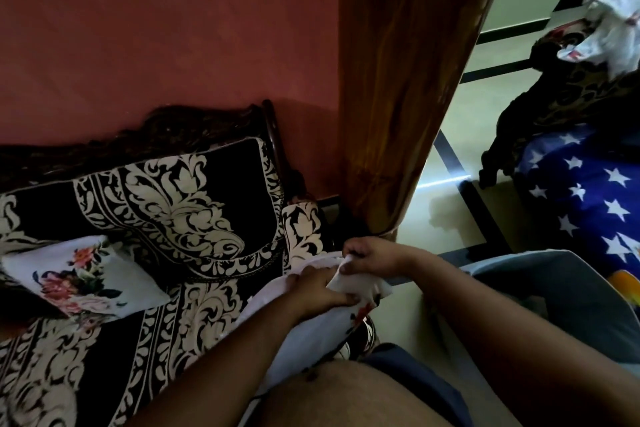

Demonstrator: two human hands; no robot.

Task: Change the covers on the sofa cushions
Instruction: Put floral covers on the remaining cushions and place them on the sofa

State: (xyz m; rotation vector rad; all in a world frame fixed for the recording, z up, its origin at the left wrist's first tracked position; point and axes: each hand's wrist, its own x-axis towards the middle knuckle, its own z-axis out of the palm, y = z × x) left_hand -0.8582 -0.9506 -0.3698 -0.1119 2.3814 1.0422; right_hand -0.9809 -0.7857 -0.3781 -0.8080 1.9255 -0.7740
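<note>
A white cushion with a floral cover [311, 333] lies at the sofa's right end, across my lap. My left hand [318, 291] grips the cover near its open end, fingers curled into the cloth. My right hand [372, 258] pinches the white edge of the cover just beyond, thumb and fingers closed on the fabric. A second cushion in a white floral cover [83, 279] rests on the sofa seat at the left.
The sofa [194, 204] has a black and cream damask throw and a carved dark wooden back. A brown curtain [408, 87] hangs to the right of it. At the far right stand a chair with a blue starred cloth [585, 191] and white cloth [609, 28] piled on top.
</note>
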